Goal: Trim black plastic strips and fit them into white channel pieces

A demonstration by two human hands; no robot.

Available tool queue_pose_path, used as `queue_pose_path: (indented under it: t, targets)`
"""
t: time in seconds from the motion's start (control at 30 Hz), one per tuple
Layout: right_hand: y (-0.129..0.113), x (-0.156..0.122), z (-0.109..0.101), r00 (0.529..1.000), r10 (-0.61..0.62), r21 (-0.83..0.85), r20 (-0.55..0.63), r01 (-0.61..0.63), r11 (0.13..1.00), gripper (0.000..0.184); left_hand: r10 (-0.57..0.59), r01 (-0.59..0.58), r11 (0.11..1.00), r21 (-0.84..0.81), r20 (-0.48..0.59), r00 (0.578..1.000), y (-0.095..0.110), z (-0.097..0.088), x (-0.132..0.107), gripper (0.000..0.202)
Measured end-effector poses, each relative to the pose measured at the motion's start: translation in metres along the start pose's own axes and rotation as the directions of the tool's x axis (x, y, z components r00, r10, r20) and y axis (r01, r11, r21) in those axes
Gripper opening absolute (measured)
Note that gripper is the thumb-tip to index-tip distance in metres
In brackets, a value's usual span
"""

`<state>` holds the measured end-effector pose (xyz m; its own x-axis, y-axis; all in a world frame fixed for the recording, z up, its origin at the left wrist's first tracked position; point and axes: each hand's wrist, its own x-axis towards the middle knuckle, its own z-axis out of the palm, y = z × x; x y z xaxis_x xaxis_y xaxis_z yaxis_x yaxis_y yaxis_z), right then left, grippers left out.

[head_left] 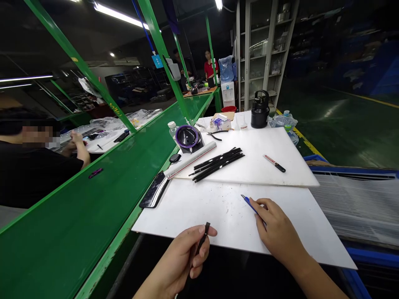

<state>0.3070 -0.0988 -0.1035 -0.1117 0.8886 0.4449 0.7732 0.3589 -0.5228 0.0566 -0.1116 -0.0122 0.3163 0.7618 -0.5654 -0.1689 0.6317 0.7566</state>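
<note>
My left hand (187,255) is closed around a thin black strip (207,227), whose end sticks up between thumb and forefinger in front of the white board's near edge. The strip's lower part is hidden by the fingers. My right hand (274,228) grips a blue utility knife (248,202) like a pen, its tip pointing up and left just over the white board (218,205). Several black strips (218,164) lie in a loose bundle on the thicker white pad (264,145) beyond. A second knife with a black end (274,163) rests to their right.
A grey-white bar (190,161), a phone (155,190), a purple-rimmed round device (188,138) and pliers (218,135) lie left and behind. A black flask (260,109) stands at the back. Along the left runs a green conveyor (93,199), with a co-worker (28,162) seated beyond it.
</note>
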Motion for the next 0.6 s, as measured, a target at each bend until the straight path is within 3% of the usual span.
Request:
queue_pose_path:
  t: [0.07,0.13,0.2,0.27,0.3,0.33,0.4,0.47,0.53,0.6]
  targets:
    - [0.003,0.000,0.001,1.000,0.004,-0.005,0.011,-0.004,1.000,0.036,0.058,-0.056,0.990,0.129,-0.015,0.998,0.002,0.005,0.000,0.033]
    - [0.004,0.001,0.001,0.999,-0.008,-0.006,0.033,0.008,1.000,0.027,0.166,-0.138,0.914,0.382,-0.040,0.985,0.005,0.009,-0.002,0.035]
    - [0.001,0.004,-0.003,1.000,-0.020,-0.017,0.024,0.020,1.000,0.023,0.406,-0.270,0.677,0.684,-0.042,0.913,0.007,0.012,-0.006,0.040]
    - [-0.010,0.008,-0.010,0.999,-0.003,0.041,-0.033,0.005,0.999,0.025,0.621,-0.362,0.343,0.867,0.080,0.780,0.009,0.015,-0.009,0.055]
    - [-0.017,0.010,-0.015,0.999,0.018,0.131,-0.050,-0.012,0.991,0.026,0.666,-0.384,0.204,0.900,0.160,0.729,0.010,0.017,-0.009,0.060]
    - [-0.025,0.011,-0.020,0.998,0.044,0.256,-0.049,-0.030,0.966,0.026,0.668,-0.397,0.109,0.911,0.229,0.708,0.012,0.019,-0.009,0.063]
    - [-0.042,0.010,-0.029,0.997,0.083,0.524,0.006,-0.074,0.849,0.024,0.635,-0.412,0.042,0.910,0.294,0.714,0.016,0.025,-0.007,0.062]
    - [-0.056,0.008,-0.037,0.993,0.107,0.684,0.046,-0.109,0.721,0.022,0.613,-0.438,0.147,0.887,0.266,0.744,0.021,0.033,-0.004,0.064]
    - [-0.065,0.006,-0.043,0.989,0.146,0.754,0.023,-0.113,0.647,0.021,0.521,-0.450,0.459,0.766,0.178,0.835,0.027,0.041,-0.003,0.065]
    - [-0.071,0.006,-0.049,0.986,0.163,0.789,0.015,-0.112,0.605,0.020,0.314,-0.341,0.815,0.469,0.137,0.939,0.031,0.047,-0.002,0.059]
